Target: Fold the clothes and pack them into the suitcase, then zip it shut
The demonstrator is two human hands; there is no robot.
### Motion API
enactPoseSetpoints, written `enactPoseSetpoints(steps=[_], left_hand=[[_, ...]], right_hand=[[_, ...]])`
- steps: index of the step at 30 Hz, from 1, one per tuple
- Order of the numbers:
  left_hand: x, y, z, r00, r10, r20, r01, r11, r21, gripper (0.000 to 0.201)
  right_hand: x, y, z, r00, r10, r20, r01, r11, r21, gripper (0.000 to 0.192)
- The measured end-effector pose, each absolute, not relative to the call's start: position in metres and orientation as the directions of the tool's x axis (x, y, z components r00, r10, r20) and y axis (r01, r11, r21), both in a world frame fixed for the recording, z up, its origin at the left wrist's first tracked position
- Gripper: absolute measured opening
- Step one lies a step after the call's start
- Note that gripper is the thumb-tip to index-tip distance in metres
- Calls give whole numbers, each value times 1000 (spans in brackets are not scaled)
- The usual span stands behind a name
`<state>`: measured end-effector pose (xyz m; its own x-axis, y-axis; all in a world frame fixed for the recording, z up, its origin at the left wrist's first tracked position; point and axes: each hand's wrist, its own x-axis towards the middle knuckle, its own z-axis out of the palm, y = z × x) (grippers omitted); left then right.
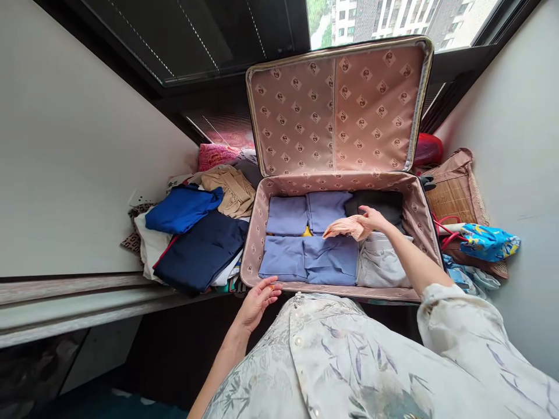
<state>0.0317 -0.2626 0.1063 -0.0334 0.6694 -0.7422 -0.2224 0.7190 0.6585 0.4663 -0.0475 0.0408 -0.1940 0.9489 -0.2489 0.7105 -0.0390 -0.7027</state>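
Note:
My right hand (372,220) is closed on a crumpled, light pink cloth (349,227), held above the open suitcase (251,256). Below lie folded blue-purple garments (286,256) in two rows, with a bit of yellow showing between them. A folded black garment (378,203) is at the back right of the case, partly behind my hand. Light grey clothing (378,262) fills the front right, under my forearm. At the front left rim is my left hand (258,302), its fingers curled together around a small orange spot that I cannot make out.
The suitcase lid (305,116) stands raised against the window. To the left is a pile of clothes, with a bright blue garment (183,206), a navy one (203,250) and a beige one (231,189). At right are a woven mat (449,192) and a folded blue patterned umbrella-like item (489,243).

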Motion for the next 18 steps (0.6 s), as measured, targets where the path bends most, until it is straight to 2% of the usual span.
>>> enactPoseSetpoints(steps=[4,8,13,15,18], left_hand=[[24,-270,105,-72,650,-756,-271,717,642,65],[20,-273,104,-95,636,-766,-287,719,633,65],[23,-267,104,-69,647,-760,-281,718,637,64],[25,-262,103,-50,652,-757,-264,722,640,61],[28,-256,102,-36,658,-753,-239,725,645,55]], right_hand=[[448,-33,10,-165,956,-244,791,-20,-612,44],[414,-60,-27,-210,931,-300,855,26,-518,52],[388,-105,-71,-225,827,-515,972,156,-173,65],[388,-106,-80,-193,814,-548,981,146,-128,67],[392,-98,-87,-178,794,-581,983,124,-132,70]])
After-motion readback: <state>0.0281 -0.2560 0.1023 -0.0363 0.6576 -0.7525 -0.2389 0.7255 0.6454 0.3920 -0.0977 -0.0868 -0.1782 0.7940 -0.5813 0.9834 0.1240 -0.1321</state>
